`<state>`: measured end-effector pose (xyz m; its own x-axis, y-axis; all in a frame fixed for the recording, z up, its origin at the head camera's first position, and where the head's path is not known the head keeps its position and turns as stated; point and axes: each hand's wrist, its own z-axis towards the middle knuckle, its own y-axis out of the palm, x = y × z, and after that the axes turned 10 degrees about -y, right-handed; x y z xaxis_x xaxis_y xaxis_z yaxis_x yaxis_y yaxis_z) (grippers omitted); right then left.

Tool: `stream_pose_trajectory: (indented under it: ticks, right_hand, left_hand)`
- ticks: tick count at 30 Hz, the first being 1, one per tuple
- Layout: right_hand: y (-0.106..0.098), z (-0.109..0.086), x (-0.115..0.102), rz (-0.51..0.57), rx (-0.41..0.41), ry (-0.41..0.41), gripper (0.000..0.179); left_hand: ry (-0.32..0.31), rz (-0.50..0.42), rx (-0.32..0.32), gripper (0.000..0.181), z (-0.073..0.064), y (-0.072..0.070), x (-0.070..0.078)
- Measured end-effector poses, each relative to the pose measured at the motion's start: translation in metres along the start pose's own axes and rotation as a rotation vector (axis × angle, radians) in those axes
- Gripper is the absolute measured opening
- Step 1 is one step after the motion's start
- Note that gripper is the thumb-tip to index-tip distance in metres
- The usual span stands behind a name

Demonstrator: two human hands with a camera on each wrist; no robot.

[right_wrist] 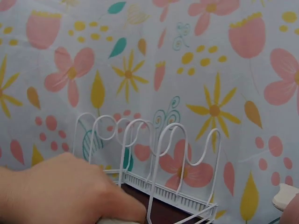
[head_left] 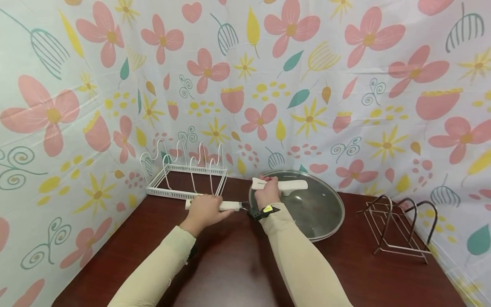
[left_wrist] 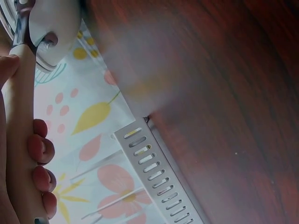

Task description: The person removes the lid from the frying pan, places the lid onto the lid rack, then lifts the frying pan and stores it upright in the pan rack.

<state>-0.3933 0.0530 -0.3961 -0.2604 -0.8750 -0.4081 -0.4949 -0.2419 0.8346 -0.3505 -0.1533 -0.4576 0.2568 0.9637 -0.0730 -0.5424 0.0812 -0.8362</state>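
My left hand (head_left: 207,213) is wrapped around the cream-white pan handle (head_left: 230,206), with several curled fingertips (left_wrist: 41,149) showing along it in the left wrist view. A metal neck joins this handle to the pale outer wall of the pan (left_wrist: 58,23). My right hand (head_left: 268,192) grips the white bar handle (head_left: 293,185) of a round glass lid (head_left: 314,213) with a metal rim. The lid covers the pan in the head view, hiding most of it. In the right wrist view, the left hand (right_wrist: 70,191) shows at lower left and the lid handle's end at the right edge.
A white wire rack (head_left: 168,194) with upright loops stands at the back left, just beyond the left hand. On the right stands a smaller metal wire rack (head_left: 399,247). Flower-printed cloth (head_left: 238,68) surrounds the dark red-brown table (head_left: 230,273) at the back and sides.
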Motion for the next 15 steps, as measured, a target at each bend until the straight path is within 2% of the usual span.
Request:
stream_pose_trajectory:
  ticks: [4,12,15]
  right_hand:
    - [-0.003,-0.006,-0.004,-0.072,-0.012,0.008,0.022]
    - [-0.013,-0.008,-0.010,-0.147,-0.061,0.067,0.026]
    - [-0.014,-0.012,-0.016,-0.182,-0.065,0.092,0.021]
  left_hand:
    - [-0.009,0.007,-0.002,0.057,0.001,0.000,0.000]
    - [-0.029,-0.021,-0.047,0.055,0.000,-0.003,0.002]
    - [-0.033,-0.017,-0.070,0.055,0.000,-0.004,0.003]
